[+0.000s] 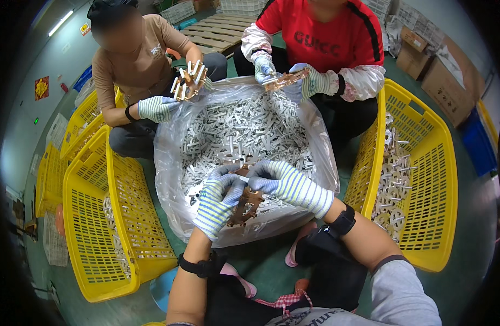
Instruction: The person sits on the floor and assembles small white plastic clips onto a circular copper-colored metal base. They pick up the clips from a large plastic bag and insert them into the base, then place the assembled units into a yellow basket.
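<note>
Both hands pinch the brown rack (pixel 245 204): left hand (pixel 217 201) low, right hand (pixel 285 185) on top, its long axis nearly upright over the bag (pixel 168 179).

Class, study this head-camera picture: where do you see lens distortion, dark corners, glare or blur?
Head view: the fisheye bends the yellow baskets outward and leaves black corners; the plastic bag of white parts shows soft sheen along its rim; a ceiling light glows at upper left; one co-worker's face is blurred; the left hand and right hand on the brown rack look sharp.
</note>
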